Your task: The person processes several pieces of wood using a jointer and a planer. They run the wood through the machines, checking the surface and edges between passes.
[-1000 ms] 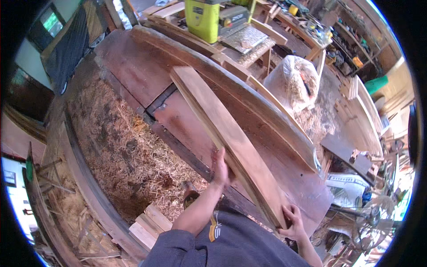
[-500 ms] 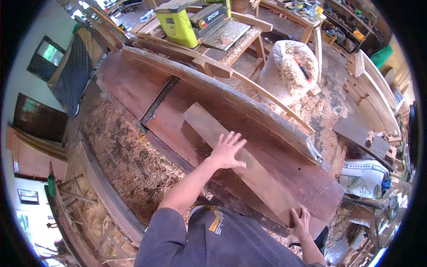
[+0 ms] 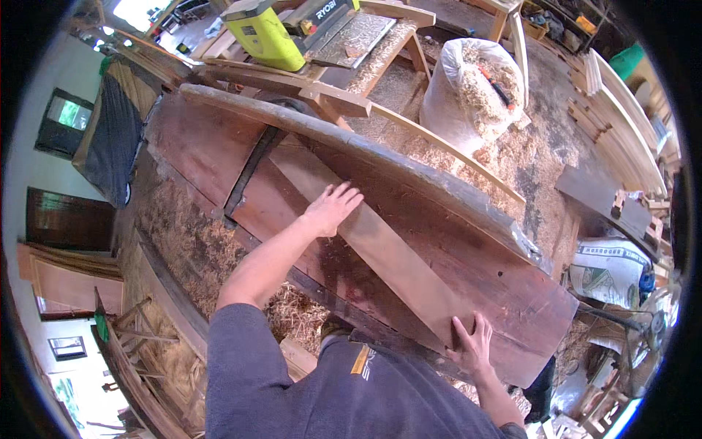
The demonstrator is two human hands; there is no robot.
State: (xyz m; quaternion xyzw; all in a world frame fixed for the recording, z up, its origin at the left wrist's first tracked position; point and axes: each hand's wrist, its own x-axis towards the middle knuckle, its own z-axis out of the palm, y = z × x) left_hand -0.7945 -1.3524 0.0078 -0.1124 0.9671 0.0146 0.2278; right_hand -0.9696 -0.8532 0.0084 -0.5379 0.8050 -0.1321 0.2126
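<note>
A long, flat wooden plank (image 3: pixel 395 260) lies slantwise inside a reddish-brown, boat-shaped wooden hull (image 3: pixel 519 322). Across its upper half lies my left hand (image 3: pixel 333 211), fingers close together and reaching over the far edge, thumb by the near edge. My right hand (image 3: pixel 472 344) holds the plank's lower end at the corner, with thumb and fingers parted around it. Close to the plank's far end, a dark crosspiece (image 3: pixel 252 175) spans the hull. The undersides of the plank and of both hands' grip are hidden.
A green thickness planer (image 3: pixel 274 36) stands on a bench beyond the hull. To its right is a white sack (image 3: pixel 468 95) full of wood shavings. A thin wooden strip (image 3: pixel 446 150) runs along the hull's far side. Shavings cover the floor.
The plank has slid toward the far left, its far end now by the dark crosspiece. Both hands have moved left with it, and the left hand's spread fingers have drawn together. The view has shifted.
</note>
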